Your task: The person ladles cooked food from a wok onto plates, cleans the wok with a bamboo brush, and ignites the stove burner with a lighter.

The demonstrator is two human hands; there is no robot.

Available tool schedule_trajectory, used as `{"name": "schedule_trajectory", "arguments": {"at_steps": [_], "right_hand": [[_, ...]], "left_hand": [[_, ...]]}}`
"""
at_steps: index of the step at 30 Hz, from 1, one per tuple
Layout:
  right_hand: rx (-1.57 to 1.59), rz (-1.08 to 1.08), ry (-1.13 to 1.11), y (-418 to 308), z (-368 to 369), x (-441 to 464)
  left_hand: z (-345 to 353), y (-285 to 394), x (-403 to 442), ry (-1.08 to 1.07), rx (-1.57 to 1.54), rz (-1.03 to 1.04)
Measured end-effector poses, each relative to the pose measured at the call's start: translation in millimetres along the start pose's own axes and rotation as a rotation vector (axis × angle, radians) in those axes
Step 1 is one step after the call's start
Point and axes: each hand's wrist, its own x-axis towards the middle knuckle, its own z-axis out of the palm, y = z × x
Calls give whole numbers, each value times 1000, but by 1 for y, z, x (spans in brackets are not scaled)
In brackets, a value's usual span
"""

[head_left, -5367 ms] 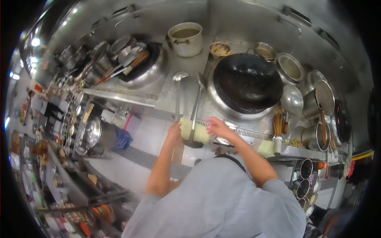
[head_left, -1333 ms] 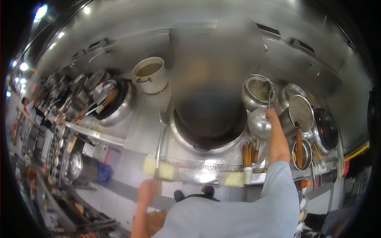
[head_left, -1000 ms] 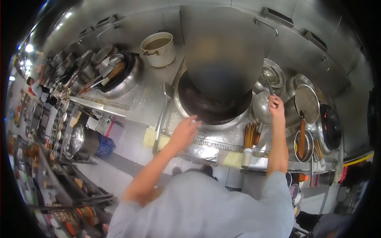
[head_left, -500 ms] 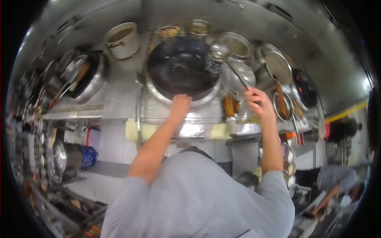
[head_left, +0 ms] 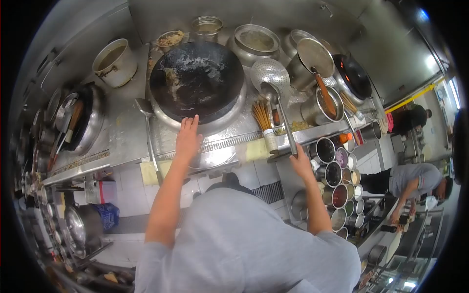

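Observation:
A dark wok (head_left: pixel 200 100) sits on the stove in a metal ring, with wet, foamy streaks inside it. At its near rim is my left hand (head_left: pixel 186 141), fingers stretched out and holding nothing; whether the fingertips touch the rim I cannot tell. My right hand (head_left: pixel 302 162) grips the handle end of a metal ladle (head_left: pixel 287 121) over the counter's front edge. The ladle's bowl lies by the perforated strainer (head_left: pixel 269 73), right of the wok. Between wok and ladle, a bamboo brush (head_left: pixel 264 122) leans at the counter edge.
A long-handled wok spatula (head_left: pixel 148 122) lies left of the wok. Pots stand behind, among them a white pot (head_left: pixel 114 63) and a lidded-looking pot (head_left: pixel 256 39). Several seasoning containers (head_left: pixel 333 174) line my right side. Another person (head_left: pixel 413 178) bends at the far right.
My right hand has brought the ladle down and toward me, away from the wok's right rim. My left hand's fingers have straightened at the near rim. The view has shifted.

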Motion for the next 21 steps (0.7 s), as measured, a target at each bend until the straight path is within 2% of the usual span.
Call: {"name": "schedule_trajectory", "arguments": {"at_steps": [1, 2, 6, 9, 11, 15, 21], "right_hand": [[-145, -66, 91, -13, 3, -5], [-75, 43, 57, -33, 1, -7], [-68, 21, 156, -21, 40, 30], [-186, -2, 176, -12, 54, 51], [-410, 50, 154, 3, 62, 51], [-441, 64, 155, 56, 88, 49], [-349, -6, 175, 79, 96, 55]], "left_hand": [[4, -2, 0, 8, 28, -7], [4, -2, 2, 18, 59, -12], [5, 4, 3, 13, 103, 20], [5, 0, 10, -61, 76, 43], [0, 3, 7, -60, 120, 33], [-5, 14, 2, -27, 137, 4], [-5, 26, 3, -52, 178, -3]]}}
